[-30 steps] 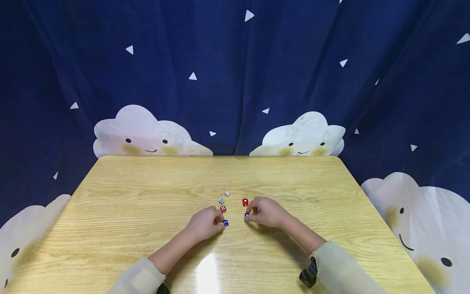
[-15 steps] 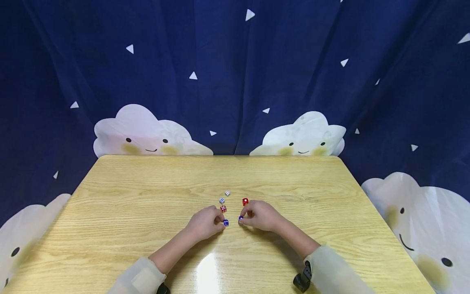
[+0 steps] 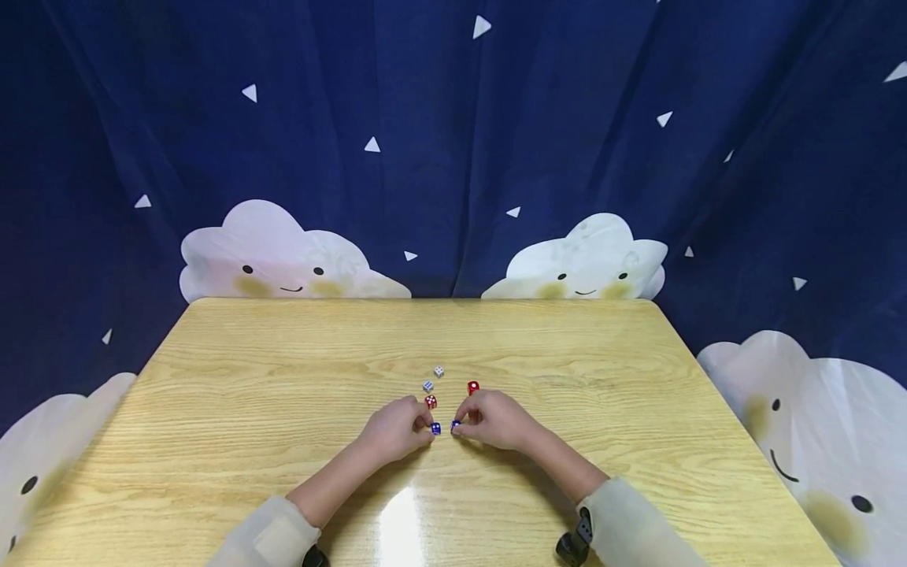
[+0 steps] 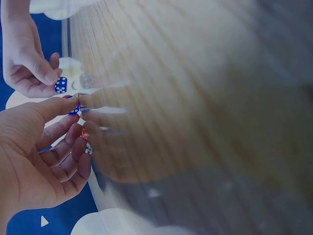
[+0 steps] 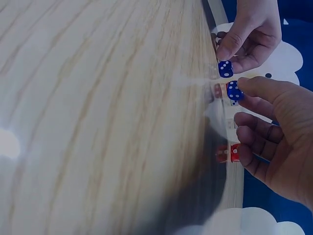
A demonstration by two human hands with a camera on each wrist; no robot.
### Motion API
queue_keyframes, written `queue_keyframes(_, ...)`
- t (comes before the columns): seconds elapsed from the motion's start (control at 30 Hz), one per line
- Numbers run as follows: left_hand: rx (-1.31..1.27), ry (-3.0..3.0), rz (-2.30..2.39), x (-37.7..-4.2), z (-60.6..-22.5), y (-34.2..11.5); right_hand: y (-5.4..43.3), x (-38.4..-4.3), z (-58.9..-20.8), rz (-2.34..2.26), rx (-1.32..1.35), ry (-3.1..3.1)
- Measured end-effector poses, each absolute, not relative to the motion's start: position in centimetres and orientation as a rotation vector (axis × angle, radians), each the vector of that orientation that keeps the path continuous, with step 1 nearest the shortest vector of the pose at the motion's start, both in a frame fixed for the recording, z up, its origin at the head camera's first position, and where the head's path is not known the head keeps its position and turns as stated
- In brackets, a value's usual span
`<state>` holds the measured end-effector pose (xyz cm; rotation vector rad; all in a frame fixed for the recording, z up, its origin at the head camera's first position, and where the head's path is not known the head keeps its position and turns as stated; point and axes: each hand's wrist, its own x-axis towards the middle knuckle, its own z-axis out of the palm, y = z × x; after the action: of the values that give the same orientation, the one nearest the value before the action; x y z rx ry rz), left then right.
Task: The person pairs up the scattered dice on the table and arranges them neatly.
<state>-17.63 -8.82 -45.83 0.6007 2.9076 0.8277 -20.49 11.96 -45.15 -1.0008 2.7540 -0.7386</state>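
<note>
My left hand (image 3: 397,430) pinches a blue die (image 3: 435,428) with white pips between thumb and forefinger, low over the table. Facing it from the right, my right hand (image 3: 497,419) pinches a second blue die (image 3: 456,427) the same way. Only a small gap parts the two blue dice, as the right wrist view also shows with the right hand's die (image 5: 234,91) close to the left hand's die (image 5: 225,69). A red die (image 3: 431,402) lies just beyond the left fingertips. Another red die (image 3: 473,387) sits behind the right hand's fingers.
Two white dice, a nearer one (image 3: 428,386) and a farther one (image 3: 438,372), lie beyond the left red die. The wooden table (image 3: 298,346) reaches back to a dark blue curtain (image 3: 425,102) with white clouds.
My right hand has moved left and slightly toward me with its blue die, narrowing the gap to the left hand's die. The left hand and the other dice have stayed in place.
</note>
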Motion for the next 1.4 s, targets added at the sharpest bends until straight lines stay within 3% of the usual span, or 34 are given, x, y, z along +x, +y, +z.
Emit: queue_keyframes(1.4, 0.612, 2.899, 0.821, -17.5, -45.9, -8.8, 10.2, -19.8, -45.9, -0.786, -0.944, 2.747)
